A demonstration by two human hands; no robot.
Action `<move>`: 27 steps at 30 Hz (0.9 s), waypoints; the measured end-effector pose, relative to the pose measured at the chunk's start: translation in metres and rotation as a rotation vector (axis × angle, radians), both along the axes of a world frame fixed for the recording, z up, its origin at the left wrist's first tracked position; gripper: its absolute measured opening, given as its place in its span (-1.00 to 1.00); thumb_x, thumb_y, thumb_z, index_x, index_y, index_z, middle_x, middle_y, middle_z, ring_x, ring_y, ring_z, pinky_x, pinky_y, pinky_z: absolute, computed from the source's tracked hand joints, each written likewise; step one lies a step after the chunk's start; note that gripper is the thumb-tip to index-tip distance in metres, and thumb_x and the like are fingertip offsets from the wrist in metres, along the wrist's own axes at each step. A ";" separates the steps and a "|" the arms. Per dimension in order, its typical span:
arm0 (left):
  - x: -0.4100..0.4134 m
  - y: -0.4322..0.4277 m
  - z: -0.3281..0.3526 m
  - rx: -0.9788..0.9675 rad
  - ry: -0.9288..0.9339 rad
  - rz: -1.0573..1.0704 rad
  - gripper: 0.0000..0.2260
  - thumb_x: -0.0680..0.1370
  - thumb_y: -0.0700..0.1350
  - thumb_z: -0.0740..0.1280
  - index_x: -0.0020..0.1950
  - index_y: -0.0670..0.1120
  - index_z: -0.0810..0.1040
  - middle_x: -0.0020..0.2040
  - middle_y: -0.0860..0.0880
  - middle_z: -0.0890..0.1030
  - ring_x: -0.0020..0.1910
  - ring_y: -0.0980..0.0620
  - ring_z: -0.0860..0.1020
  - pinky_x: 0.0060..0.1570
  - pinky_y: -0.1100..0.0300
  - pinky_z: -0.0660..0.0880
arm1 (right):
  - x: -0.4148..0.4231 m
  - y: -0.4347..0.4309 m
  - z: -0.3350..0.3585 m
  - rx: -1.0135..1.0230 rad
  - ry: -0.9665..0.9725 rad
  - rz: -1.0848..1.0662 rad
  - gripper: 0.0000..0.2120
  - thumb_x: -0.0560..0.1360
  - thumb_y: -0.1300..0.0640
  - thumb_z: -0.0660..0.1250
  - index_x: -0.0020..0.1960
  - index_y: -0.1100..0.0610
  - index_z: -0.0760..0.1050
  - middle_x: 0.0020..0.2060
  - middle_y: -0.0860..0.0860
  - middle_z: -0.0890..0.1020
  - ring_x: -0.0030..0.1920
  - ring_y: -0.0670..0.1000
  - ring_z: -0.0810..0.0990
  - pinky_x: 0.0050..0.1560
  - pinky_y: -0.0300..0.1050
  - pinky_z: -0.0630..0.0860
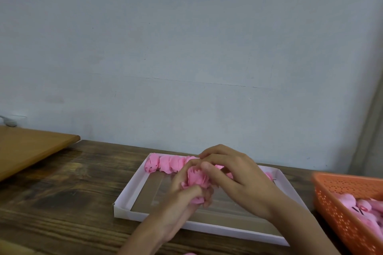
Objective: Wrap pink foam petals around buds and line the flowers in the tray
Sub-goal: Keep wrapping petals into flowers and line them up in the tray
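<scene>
right fingers: curled over the top of the pink foam flower, thumb pushed against its side, so it's basically a pinch on the petals
left fingers: curled round the bottom of the same flower, gripping it from below; a bit blurry, so can't tell how each finger sits
flower: held between both hands, up off the floor of the tray, roughly over its middle; petals bunched and ruffled, and the bud inside isn't visible
right hand: comes in from the right, back of the hand facing up
left hand: comes up from the bottom edge, partly tucked under the right one
finished flowers: pink, lined up side by side along the far wall of the tray, the row partly hidden behind the hands
tray: shallow white cardboard one with a shiny floor, sitting flat on the table
basket: orange, perforated plastic, just right of the tray, with pink foam pieces piled in it
table: dark-stained wood
board: lighter wood, far left, well away from the tray
wall: plain pale blue-grey behind everything
</scene>
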State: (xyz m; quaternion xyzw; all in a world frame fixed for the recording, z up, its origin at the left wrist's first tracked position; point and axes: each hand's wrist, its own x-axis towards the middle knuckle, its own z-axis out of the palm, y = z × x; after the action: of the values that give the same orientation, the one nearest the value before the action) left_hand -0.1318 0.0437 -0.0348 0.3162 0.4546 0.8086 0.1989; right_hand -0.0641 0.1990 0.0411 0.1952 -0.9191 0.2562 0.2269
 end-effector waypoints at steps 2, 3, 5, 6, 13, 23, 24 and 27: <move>0.000 0.000 0.003 0.007 0.033 -0.007 -0.48 0.37 -0.34 0.26 0.35 -0.21 0.47 -0.08 -0.18 0.55 -0.25 -0.03 0.45 -0.27 0.12 0.40 | 0.000 0.001 0.002 -0.017 0.007 0.010 -0.66 0.72 -0.12 0.13 0.12 -0.09 0.68 0.05 -0.25 0.63 0.17 -0.16 0.58 0.06 -0.32 0.47; 0.001 0.000 0.003 0.012 0.038 -0.009 -0.50 0.37 -0.35 0.24 0.33 -0.21 0.48 -0.08 -0.18 0.56 -0.25 -0.04 0.44 -0.27 0.11 0.40 | 0.001 0.001 0.002 -0.023 0.004 0.013 -0.65 0.72 -0.10 0.12 0.12 -0.08 0.68 0.04 -0.25 0.64 0.17 -0.16 0.59 0.06 -0.33 0.46; 0.002 0.000 0.003 0.011 0.035 -0.008 -0.51 0.36 -0.33 0.27 0.31 -0.22 0.49 -0.08 -0.19 0.56 -0.28 -0.05 0.41 -0.28 0.12 0.39 | 0.001 0.002 0.003 -0.032 -0.004 0.012 -0.63 0.72 -0.09 0.10 0.12 -0.09 0.69 0.04 -0.25 0.64 0.16 -0.17 0.59 0.09 -0.31 0.46; 0.002 0.000 0.003 0.005 0.032 -0.006 -0.51 0.35 -0.32 0.31 0.30 -0.22 0.50 -0.09 -0.19 0.56 -0.29 -0.05 0.40 -0.30 0.12 0.38 | 0.000 0.002 0.002 -0.033 -0.007 0.011 -0.62 0.73 -0.08 0.09 0.11 -0.10 0.69 0.04 -0.26 0.64 0.15 -0.18 0.59 0.09 -0.30 0.46; 0.005 0.001 0.005 -0.008 -0.051 0.066 -0.70 0.44 -0.32 0.36 0.17 -0.27 0.54 -0.18 -0.19 0.54 -0.37 -0.02 0.39 -0.36 0.14 0.34 | -0.002 0.002 -0.002 -0.024 -0.068 -0.002 -0.57 0.70 -0.23 0.04 0.17 -0.13 0.66 0.13 -0.27 0.57 0.22 -0.21 0.54 0.18 -0.34 0.41; -0.006 -0.006 0.006 0.302 -0.390 0.154 -0.78 0.50 -0.19 0.30 -0.17 -0.02 0.74 -0.13 -0.11 0.68 -0.20 -0.09 0.70 -0.20 0.04 0.66 | -0.011 -0.052 -0.042 -0.375 -0.127 -0.187 -0.63 0.41 -0.06 0.56 0.13 -0.13 0.47 0.01 -0.24 0.62 -0.05 -0.21 0.64 0.00 -0.14 0.61; -0.005 -0.006 0.006 0.299 -0.415 0.151 -0.80 0.47 -0.16 0.33 -0.16 -0.01 0.76 -0.10 -0.12 0.70 -0.21 -0.09 0.71 -0.24 0.06 0.67 | -0.012 -0.057 -0.047 -0.406 -0.123 -0.172 -0.60 0.40 -0.03 0.56 0.15 -0.12 0.46 0.00 -0.26 0.64 -0.05 -0.21 0.66 0.00 -0.12 0.63; -0.003 -0.003 0.007 0.279 -0.401 0.139 -0.79 0.44 -0.11 0.35 -0.12 -0.01 0.80 0.12 -0.11 0.74 -0.06 -0.07 0.74 -0.05 0.06 0.65 | -0.014 -0.063 -0.057 -0.535 -0.091 -0.176 -0.60 0.37 0.10 0.58 0.09 -0.10 0.46 -0.07 -0.31 0.67 -0.14 -0.18 0.70 -0.06 -0.09 0.68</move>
State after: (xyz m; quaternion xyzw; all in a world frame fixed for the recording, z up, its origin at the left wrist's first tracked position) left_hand -0.1347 0.0404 -0.0282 0.1419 0.3107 0.9218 0.1834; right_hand -0.0786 0.1356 -0.0155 0.0359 -0.8415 0.4776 0.2501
